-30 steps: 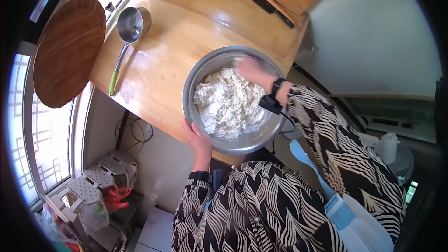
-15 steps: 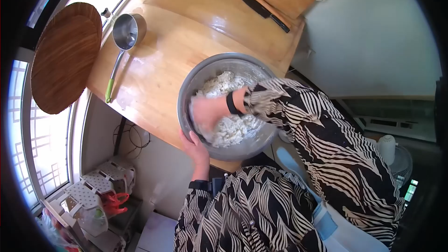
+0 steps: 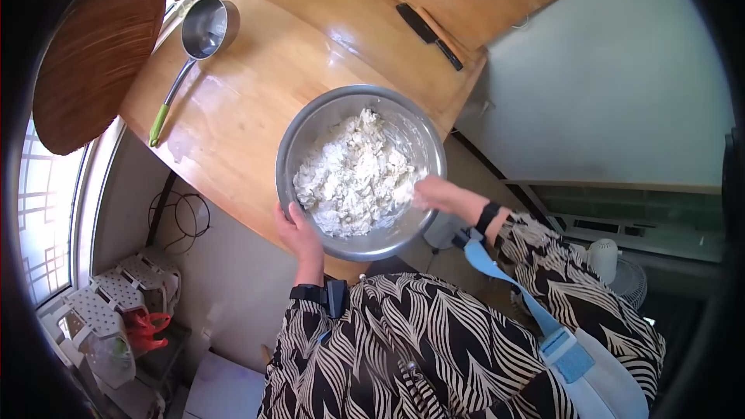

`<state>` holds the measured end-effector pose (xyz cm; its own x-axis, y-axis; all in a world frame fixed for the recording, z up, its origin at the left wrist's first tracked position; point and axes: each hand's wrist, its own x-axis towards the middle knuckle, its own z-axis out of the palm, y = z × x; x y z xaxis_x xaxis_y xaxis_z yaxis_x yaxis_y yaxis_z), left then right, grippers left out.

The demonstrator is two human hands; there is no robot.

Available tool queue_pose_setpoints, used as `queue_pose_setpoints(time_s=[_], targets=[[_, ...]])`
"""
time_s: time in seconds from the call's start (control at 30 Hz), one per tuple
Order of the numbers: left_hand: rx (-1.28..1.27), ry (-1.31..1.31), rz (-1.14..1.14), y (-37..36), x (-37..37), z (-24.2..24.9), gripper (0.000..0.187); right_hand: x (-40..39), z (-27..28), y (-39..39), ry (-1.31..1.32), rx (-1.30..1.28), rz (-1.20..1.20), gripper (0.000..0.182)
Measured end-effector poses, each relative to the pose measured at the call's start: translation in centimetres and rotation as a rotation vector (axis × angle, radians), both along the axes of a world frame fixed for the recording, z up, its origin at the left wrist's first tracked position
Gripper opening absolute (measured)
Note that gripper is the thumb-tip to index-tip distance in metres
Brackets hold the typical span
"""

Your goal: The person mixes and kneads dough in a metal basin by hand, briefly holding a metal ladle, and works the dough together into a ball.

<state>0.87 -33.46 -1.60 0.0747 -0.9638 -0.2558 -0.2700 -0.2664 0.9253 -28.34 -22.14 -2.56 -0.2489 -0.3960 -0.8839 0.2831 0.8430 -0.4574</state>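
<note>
Big metal bowl (image 3: 369, 249) in the middle of the frame, on the wooden table (image 3: 244, 112), with lumpy white dough (image 3: 353, 174) inside. Left hand (image 3: 301, 237) touching the bowl's lower left side, thumb spread away from the fingers. Right hand (image 3: 438, 194) at the bowl's right side, fingertips by the dough; cannot tell if pinching or not. Metal scoop (image 3: 208, 29) with a green handle at upper left, near a round brown board (image 3: 101, 54) and a bright window (image 3: 46, 225). Black knife (image 3: 423, 29) at upper right of centre. Pale wall (image 3: 613, 85) at upper right. White stools (image 3: 116, 291) and a red bag (image 3: 145, 330) at lower left.
</note>
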Motion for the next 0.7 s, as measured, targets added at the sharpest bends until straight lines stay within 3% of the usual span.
queue_pose_setpoints(time_s=[0.07,0.13,0.2,0.27,0.33,0.4,0.47,0.53,0.63,0.7], targets=[[-0.055,-0.187,-0.032,0.4,0.0,-0.6,0.040,1.1,2.3,-1.5,-0.187,-0.073,-0.368,0.023],[-0.096,-0.276,-0.069,0.3,0.3,-0.8,0.041,0.7,4.2,-7.0,-0.146,-0.131,-0.461,0.023],[-0.109,-0.251,-0.111,0.4,0.5,-0.5,0.042,-2.8,-2.6,-11.4,0.346,-0.242,0.153,0.027],[-0.076,-0.295,-0.143,0.5,0.7,-0.8,0.042,-0.3,-2.5,-17.5,0.885,-0.458,0.673,0.033],[-0.002,-0.290,-0.167,0.4,0.5,-0.1,0.042,5.2,-0.9,-20.9,0.883,-0.264,0.725,0.029],[-0.085,-0.304,-0.152,0.5,0.7,-1.0,0.041,10.2,-2.2,-20.5,1.265,-0.610,1.273,0.028],[-0.111,-0.270,-0.144,0.6,0.3,-1.0,0.040,14.9,-0.4,-18.5,0.897,-0.754,1.389,0.025],[-0.090,-0.202,-0.138,0.4,0.2,0.1,0.040,16.1,0.5,-15.9,0.735,-0.752,1.301,0.021],[-0.094,-0.279,-0.130,0.5,0.1,0.1,0.037,14.2,-0.5,-15.3,0.813,-1.117,1.601,0.021],[-0.087,-0.306,-0.120,0.7,0.2,0.2,0.037,10.3,-1.2,-18.7,1.047,-1.160,1.663,0.022]])
